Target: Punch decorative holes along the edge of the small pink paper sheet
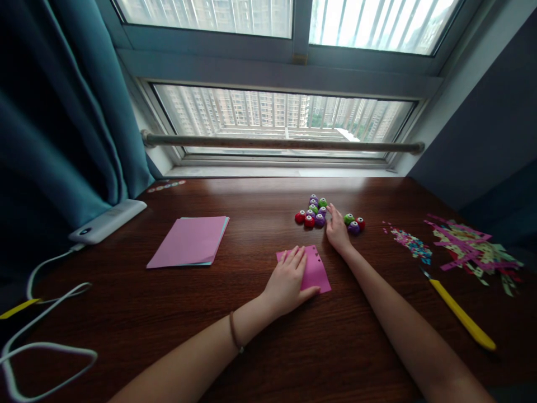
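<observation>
My left hand (288, 280) lies flat, fingers spread, on a small pink paper sheet (315, 270) that has a few punched holes near its far edge. My right hand (337, 229) reaches past the sheet to a cluster of small round craft punches (312, 211) in red, green and purple; its fingers touch the cluster's right side. Whether a punch is gripped under the fingers I cannot tell. A second small group of punches (353, 223) sits just right of that hand.
On the dark wooden desk (251, 336), a stack of pink and blue paper (188, 240) lies left. A yellow craft knife (461, 316), paper scraps (474, 249) and confetti (411, 242) lie right. A white power bank (107, 221) with cable (42, 347) sits far left by the curtain.
</observation>
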The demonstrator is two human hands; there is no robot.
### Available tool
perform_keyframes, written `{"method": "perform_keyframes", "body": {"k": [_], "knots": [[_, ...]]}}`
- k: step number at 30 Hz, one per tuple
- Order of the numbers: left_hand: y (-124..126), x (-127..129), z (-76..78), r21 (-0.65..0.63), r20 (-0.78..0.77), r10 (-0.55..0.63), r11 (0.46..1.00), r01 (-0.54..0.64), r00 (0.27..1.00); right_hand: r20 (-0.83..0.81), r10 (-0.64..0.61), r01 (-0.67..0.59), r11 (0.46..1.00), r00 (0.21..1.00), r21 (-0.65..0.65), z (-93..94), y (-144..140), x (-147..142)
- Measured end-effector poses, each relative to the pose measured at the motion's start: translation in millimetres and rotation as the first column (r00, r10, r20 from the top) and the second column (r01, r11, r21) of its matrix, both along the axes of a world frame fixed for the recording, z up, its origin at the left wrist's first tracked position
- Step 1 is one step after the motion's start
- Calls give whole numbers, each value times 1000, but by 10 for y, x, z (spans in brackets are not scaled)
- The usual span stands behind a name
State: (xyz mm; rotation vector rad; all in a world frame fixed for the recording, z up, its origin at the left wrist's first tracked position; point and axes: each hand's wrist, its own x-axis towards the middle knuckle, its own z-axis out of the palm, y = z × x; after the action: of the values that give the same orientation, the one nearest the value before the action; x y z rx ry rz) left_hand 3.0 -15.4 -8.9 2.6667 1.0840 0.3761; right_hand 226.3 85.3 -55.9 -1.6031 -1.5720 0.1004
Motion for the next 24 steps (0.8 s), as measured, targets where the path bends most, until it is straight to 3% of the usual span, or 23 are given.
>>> {"method": "perform_keyframes", "body": {"k": [5,15,24], "knots": [[5,3,15,-7,-13,1,1000,-1,1000,70,2,3,998,998,-64,32,-47,-35],[10,-6,14,-8,-7,-4,1000,4,1000,49,-116,117,993,992,-17,117,-114,-55],[-1,2,23,-18,-12,2,1000,-2,1000,13,-24,25,997,1000,-68,105,-111,-37]]}}
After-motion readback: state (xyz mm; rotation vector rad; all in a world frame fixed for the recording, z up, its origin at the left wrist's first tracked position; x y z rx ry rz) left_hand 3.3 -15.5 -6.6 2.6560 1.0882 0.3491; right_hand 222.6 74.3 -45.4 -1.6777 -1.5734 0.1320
